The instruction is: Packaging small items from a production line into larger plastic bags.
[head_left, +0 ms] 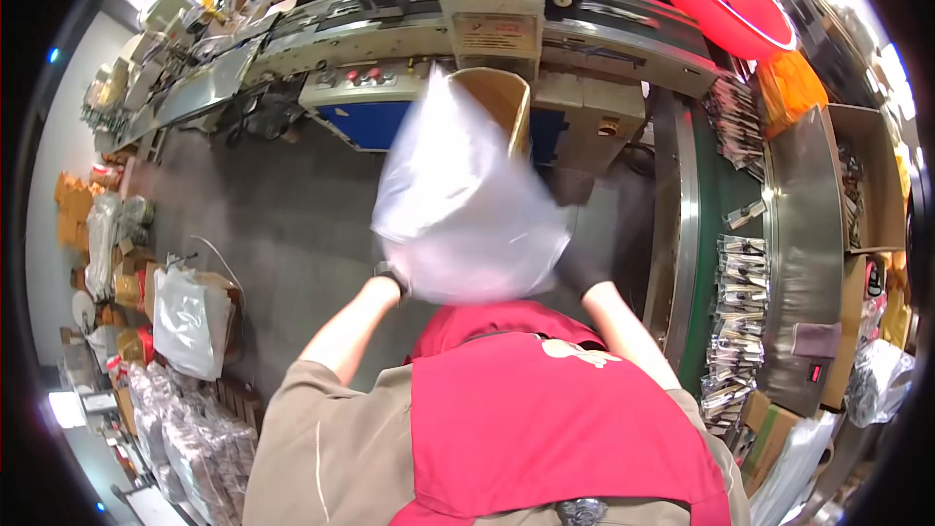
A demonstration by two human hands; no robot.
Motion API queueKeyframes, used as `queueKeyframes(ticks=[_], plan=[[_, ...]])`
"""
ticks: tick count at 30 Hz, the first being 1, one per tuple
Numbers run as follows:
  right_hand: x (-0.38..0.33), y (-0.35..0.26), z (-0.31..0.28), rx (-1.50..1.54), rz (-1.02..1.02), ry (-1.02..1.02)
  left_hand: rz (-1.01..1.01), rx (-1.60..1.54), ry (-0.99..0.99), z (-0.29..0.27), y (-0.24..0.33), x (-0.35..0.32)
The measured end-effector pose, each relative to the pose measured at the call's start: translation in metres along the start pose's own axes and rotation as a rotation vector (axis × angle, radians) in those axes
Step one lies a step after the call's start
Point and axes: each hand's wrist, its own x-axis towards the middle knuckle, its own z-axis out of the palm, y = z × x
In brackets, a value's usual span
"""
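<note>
A large whitish translucent plastic bag (467, 205) hangs spread out in front of my body, smeared by motion. My left hand (394, 278), dark-gloved, grips its near left edge, the fingers mostly hidden by the plastic. At the opposite side my right hand (581, 271), also dark-gloved and blurred, grips the bag's right edge. Just beyond the bag stands an open brown carton (521, 102), partly covered by it. Whether anything lies inside the bag cannot be made out.
Ahead runs a long machine with a control panel (365, 76). To my right, a green conveyor belt (709, 185) carries several packed items (737, 302) beside a metal table (806, 234). A red basin (726, 0) sits far right. Plastic-wrapped stacks (192, 321) line the left.
</note>
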Motion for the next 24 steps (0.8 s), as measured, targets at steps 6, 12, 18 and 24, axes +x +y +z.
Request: queueKeyframes(ticks=[6, 12, 18, 24], plan=[[0.001, -0.019, 0.005, -0.003, -0.043, -0.585, -0.239, -0.019, -0.429, 0.040, -0.004, 0.039], [0.115, -0.080, 0.039, -0.090, -0.420, -0.269, -0.042, -0.479, -0.323, -0.043, 0.069, 0.211], [0.202, -0.123, -0.104, 0.476, -0.076, 0.056, -0.041, -0.329, -0.271, -0.082, -0.031, 0.352], [0.327, -0.045, -0.168, -0.023, 0.075, 0.306, 0.194, -0.457, 0.137, -0.044, -0.060, 0.473]])
